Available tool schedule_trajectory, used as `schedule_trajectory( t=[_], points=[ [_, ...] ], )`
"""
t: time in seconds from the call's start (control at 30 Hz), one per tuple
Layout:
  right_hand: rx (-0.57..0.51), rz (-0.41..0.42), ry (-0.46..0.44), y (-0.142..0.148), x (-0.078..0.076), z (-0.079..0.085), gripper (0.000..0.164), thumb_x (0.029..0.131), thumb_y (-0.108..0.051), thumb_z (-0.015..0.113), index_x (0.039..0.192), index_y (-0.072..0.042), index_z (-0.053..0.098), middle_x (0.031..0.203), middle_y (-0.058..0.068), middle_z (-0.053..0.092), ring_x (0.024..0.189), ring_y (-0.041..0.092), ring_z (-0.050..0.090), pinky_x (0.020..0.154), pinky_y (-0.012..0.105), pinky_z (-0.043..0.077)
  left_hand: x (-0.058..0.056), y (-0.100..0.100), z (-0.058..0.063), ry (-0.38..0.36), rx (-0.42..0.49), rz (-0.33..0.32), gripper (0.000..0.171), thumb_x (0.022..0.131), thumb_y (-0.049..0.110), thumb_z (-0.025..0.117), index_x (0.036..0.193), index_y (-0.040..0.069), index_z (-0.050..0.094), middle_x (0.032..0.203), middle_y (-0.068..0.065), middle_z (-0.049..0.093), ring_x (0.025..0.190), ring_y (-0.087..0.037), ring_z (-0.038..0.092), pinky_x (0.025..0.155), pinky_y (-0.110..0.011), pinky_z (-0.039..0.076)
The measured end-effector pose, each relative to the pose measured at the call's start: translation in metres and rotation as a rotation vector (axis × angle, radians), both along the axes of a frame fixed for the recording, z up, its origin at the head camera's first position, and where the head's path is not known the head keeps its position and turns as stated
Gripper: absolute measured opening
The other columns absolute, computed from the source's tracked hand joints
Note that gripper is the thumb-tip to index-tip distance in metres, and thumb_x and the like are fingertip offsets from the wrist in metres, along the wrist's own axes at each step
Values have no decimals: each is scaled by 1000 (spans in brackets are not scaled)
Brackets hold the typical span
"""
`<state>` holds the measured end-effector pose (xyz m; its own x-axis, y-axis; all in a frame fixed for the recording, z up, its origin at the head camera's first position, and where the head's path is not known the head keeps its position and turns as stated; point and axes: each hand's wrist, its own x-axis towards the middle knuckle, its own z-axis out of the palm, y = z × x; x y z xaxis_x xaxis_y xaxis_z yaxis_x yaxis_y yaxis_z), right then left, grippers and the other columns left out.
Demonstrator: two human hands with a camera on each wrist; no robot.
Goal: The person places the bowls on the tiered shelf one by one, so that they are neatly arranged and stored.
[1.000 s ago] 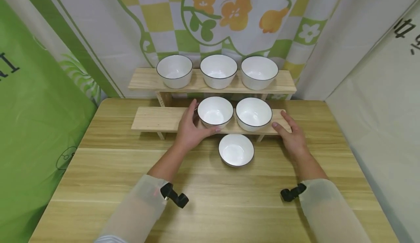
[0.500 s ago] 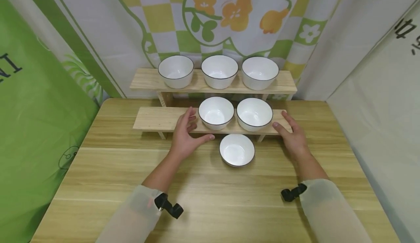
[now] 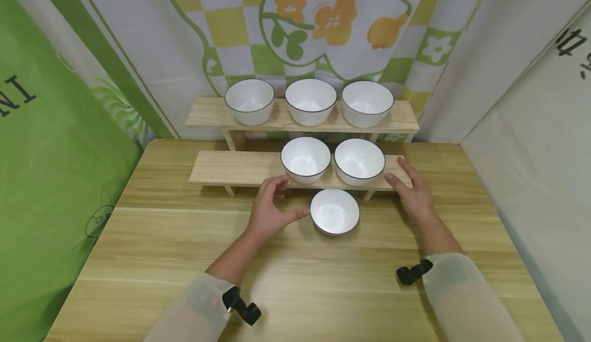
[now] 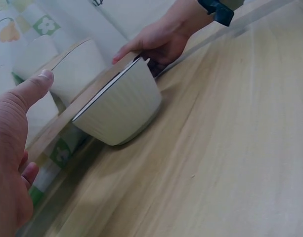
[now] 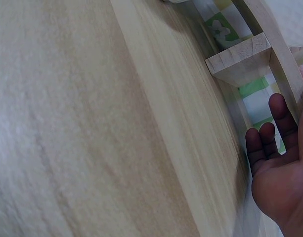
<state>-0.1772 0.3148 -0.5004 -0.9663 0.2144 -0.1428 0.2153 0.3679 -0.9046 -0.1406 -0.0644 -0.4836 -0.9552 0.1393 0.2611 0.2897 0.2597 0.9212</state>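
My left hand point(image 3: 270, 208) is spread beside a white dark-rimmed bowl point(image 3: 334, 212) on the table, its thumb tip right at the rim and nothing in its grasp. In the left wrist view the bowl point(image 4: 124, 106) stands past that thumb. My right hand point(image 3: 414, 192) grips the right end of the lower wooden shelf point(image 3: 226, 167), thumb at the front edge and a finger at the back corner. Seen from the right wrist, the other fingers point(image 5: 255, 143) hang below the board. On this shelf sit two matching bowls, a left one point(image 3: 306, 162) and a right one point(image 3: 359, 162).
An upper wooden shelf point(image 3: 208, 112) behind bears three more white bowls: left point(image 3: 250, 103), middle point(image 3: 311, 103) and right point(image 3: 368, 105). A patterned curtain point(image 3: 332, 24) hangs behind the wooden table point(image 3: 323, 285). Fabric walls close both sides.
My left hand has left the left bowl on the lower shelf and come down toward the bowl on the table. The right hand keeps its place at the shelf end.
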Motion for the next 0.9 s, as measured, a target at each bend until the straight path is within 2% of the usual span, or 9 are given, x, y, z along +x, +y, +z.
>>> schedule_trajectory(
  t=[0.13,0.37,0.5,0.63,0.9],
  points=[
    [2,4,-8,1,1,1,83,93,-63,69,163,-40,32,172,0,19,158,31,13,126,55,11,4,5,-3,-22,-11,-17,84,68,27,101,137,6,57,133,-5,55,121,-33,55,102,-41,51],
    [-8,6,3,1,2,2,82,93,-62,70,162,-38,34,172,-1,19,158,31,12,126,56,10,9,15,-12,-49,-40,-60,87,67,28,102,138,5,56,134,-19,55,120,-27,54,106,-45,48],
    [-24,4,6,-1,2,3,82,93,-60,71,162,-37,35,171,-1,21,158,29,13,127,53,10,12,21,-15,-78,-70,-85,93,66,31,102,141,4,54,136,-13,54,123,-23,53,108,-42,47],
    [-29,5,3,-1,1,3,81,93,-60,71,162,-39,34,172,0,20,158,29,12,127,54,10,16,27,-17,-99,-96,-115,99,65,32,102,145,2,51,139,-12,53,127,-25,52,110,-42,46],
    [-23,-2,-11,0,1,2,81,92,-62,71,162,-42,34,172,1,18,158,31,12,126,55,9,21,36,-20,-146,-203,-140,117,61,41,103,156,10,42,154,-8,43,140,-24,47,117,-41,39]
  ],
)
